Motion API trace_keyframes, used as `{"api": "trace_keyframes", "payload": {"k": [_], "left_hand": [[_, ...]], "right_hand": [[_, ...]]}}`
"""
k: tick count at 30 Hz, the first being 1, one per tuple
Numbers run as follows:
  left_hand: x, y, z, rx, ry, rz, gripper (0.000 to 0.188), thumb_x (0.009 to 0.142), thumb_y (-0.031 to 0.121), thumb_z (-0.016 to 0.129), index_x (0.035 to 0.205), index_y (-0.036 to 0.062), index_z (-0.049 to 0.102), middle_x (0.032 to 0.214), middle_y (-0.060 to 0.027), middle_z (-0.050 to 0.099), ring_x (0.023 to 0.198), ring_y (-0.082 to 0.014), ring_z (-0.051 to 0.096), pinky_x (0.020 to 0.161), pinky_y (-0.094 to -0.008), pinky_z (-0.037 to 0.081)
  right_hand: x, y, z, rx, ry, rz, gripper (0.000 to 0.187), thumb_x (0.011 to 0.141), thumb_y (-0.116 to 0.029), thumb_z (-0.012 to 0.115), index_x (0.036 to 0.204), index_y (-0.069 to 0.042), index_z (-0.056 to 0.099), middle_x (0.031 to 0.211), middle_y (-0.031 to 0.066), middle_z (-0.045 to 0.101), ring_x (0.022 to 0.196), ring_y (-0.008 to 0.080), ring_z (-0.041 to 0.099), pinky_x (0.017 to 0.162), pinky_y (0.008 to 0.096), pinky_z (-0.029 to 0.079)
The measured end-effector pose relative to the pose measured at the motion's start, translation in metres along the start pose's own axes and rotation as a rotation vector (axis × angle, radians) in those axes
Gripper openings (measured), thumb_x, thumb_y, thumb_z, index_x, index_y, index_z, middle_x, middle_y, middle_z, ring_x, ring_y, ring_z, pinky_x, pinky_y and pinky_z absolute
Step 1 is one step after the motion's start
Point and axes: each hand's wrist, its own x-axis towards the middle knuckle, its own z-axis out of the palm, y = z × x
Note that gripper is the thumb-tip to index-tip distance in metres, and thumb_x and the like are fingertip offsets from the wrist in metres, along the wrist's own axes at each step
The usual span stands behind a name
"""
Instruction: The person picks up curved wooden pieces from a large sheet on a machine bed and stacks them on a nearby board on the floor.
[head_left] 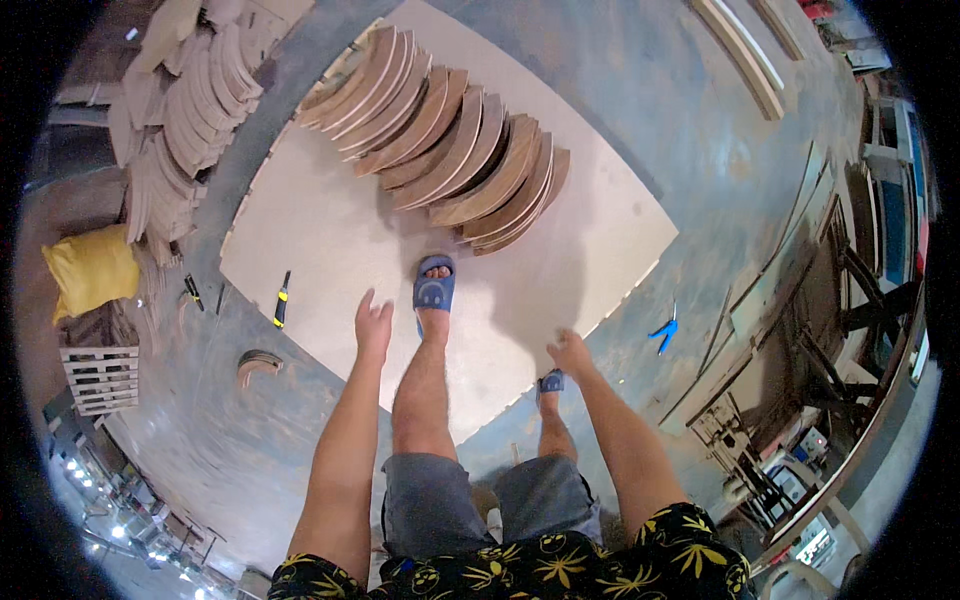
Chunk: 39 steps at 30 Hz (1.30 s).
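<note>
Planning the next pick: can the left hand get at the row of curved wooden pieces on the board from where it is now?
Probably not yet. The left hand hangs open and empty, well short of the curved wooden pieces. Nothing blocks the way; only bare board lies between, so a step and bend should do.

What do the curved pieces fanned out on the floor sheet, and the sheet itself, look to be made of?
Curved pieces: probably plywood or similar wood board, brown matte faces with paler edges, unvarnished by the look. Floor sheet: a pale, flat, matte panel, likely plywood or fibreboard; which one cannot be told. Both the left hand and the right hand hang empty above it.
</note>
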Motion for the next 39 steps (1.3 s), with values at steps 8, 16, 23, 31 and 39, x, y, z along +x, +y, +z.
{"api": "trace_keyframes", "payload": {"k": [8, 16, 23, 31, 39], "left_hand": [[-0.207, -0.197, -0.075, 0.168, 0.066, -0.261, 0.054, 0.089, 0.022, 0.067, 0.134, -0.0044, 0.055, 0.13, -0.0227, 0.061, 0.121, -0.0348, 0.058, 0.104, -0.0394, 0.044], [-0.499, -0.28, -0.029, 0.041, -0.162, -0.431, 0.047, 0.091, 0.026, 0.061, 0.128, -0.0027, 0.058, 0.115, -0.0228, 0.065, 0.105, -0.0351, 0.062, 0.093, -0.0415, 0.048], [-0.634, -0.325, 0.013, -0.044, 0.034, -0.444, 0.043, 0.089, 0.023, 0.061, 0.127, 0.0021, 0.061, 0.116, -0.0174, 0.067, 0.109, -0.0304, 0.062, 0.098, -0.0385, 0.047], [-0.655, -0.381, 0.003, -0.345, 0.46, -0.453, 0.041, 0.086, 0.02, 0.062, 0.125, 0.0076, 0.065, 0.117, -0.0112, 0.069, 0.114, -0.0249, 0.061, 0.103, -0.035, 0.045], [-0.687, -0.43, 0.019, -0.551, 0.477, -0.401, 0.058, 0.08, 0.021, 0.065, 0.136, 0.0091, 0.058, 0.126, -0.0151, 0.066, 0.118, -0.0292, 0.062, 0.101, -0.0378, 0.049]], "right_hand": [[-0.113, 0.105, -0.086, -0.104, 0.046, 0.032, 0.052, 0.079, -0.025, 0.073, 0.124, 0.0, 0.063, 0.102, 0.0211, 0.07, 0.093, 0.0315, 0.069, 0.08, 0.0412, 0.055], [-0.142, 0.169, -0.205, -0.253, 0.154, -0.081, 0.051, 0.08, -0.023, 0.07, 0.125, -0.001, 0.062, 0.108, 0.0219, 0.07, 0.096, 0.0335, 0.068, 0.083, 0.0424, 0.055], [-0.054, 0.24, -0.226, -1.19, 0.226, -0.945, 0.029, 0.087, -0.027, 0.068, 0.108, -0.007, 0.068, 0.089, 0.0128, 0.069, 0.087, 0.0258, 0.066, 0.081, 0.0401, 0.051], [-0.061, 0.054, -0.129, -0.852, -0.195, -0.476, 0.021, 0.09, -0.031, 0.061, 0.093, -0.01, 0.063, 0.085, 0.0054, 0.062, 0.072, 0.0215, 0.057, 0.066, 0.0385, 0.046], [-0.065, -0.103, -0.079, -0.522, -1.0, -0.071, 0.027, 0.097, -0.028, 0.051, 0.104, -0.004, 0.062, 0.097, 0.0141, 0.063, 0.09, 0.0304, 0.059, 0.079, 0.0395, 0.051]]}}
